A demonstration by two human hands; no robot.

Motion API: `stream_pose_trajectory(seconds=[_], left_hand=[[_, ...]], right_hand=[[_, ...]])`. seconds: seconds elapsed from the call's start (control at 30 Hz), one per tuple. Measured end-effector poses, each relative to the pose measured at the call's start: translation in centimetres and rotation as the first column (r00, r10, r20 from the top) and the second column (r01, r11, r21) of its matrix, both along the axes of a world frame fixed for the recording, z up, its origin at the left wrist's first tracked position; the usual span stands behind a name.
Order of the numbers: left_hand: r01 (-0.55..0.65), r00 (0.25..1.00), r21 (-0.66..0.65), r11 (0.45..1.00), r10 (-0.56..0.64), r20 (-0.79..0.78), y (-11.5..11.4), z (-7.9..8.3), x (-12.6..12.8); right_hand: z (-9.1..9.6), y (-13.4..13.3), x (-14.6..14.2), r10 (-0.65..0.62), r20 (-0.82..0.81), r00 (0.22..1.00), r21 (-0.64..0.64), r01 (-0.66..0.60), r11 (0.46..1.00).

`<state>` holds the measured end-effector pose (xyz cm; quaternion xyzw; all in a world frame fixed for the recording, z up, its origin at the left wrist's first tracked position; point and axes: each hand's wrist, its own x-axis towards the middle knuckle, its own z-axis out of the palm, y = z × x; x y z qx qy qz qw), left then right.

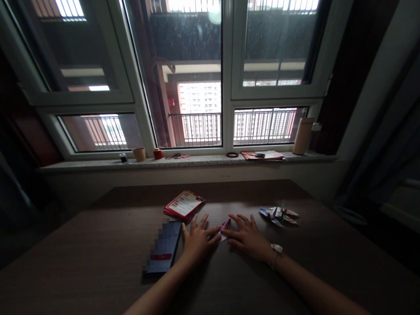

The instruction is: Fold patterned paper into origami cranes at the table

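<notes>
Small folded paper piece [225,226], red-and-white print, flat on dark wooden table [98,245], right between the two hands, near middle of tabletop. Left hand [197,241] palm-down, fingers spread wide, thumb and forefinger tips touching paper's left edge. Right hand [248,236] palm-down too, fingers fanned, forefinger and thumb on paper's right side. No pinch visible, more a flat press from both sides. Exact fold under fingertips too small to make out. Pale band [276,248] on right wrist.

Looks like a creasing step. Best done with paper pinned flat under one hand, edges lined up before any pressure, then one fingertip run along the fold from middle outward. Dim light, so worth checking alignment by touch. Likely risk: paper sliding on smooth tabletop, skewed crease.

Just left of left hand: smartphone [163,251], screen lit, lying flat. Beyond it, stack of red-and-white leaflets [184,204], slightly fanned. Right of right hand, apart: folded paper figures [278,214], one crane-like, similar print.

Further back, stone windowsill [203,162] with tan cup [139,154], small red pot [158,153], dark bangle [232,154], loose papers [262,155], tall beige cylinder [302,135]. Windows behind, railing and buildings outside.
</notes>
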<state>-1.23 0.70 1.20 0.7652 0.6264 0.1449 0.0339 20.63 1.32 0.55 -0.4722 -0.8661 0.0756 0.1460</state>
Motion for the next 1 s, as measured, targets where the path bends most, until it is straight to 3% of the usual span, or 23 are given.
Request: stream_pose_trajectory(seconds=[0.2,1.0], left_hand=[[0.014,1.0,-0.009,1.0,-0.014,0.007,0.1,-0.3,-0.2],[0.019,1.0,-0.011,1.0,-0.019,0.0,0.1,-0.2,-0.2]], right_hand=[[-0.1,0.8,0.5,-0.068,0.034,0.997,-0.033,0.07,0.997],[-0.9,2.2,0.9,-0.289,0.005,0.957,0.079,0.288,0.955]])
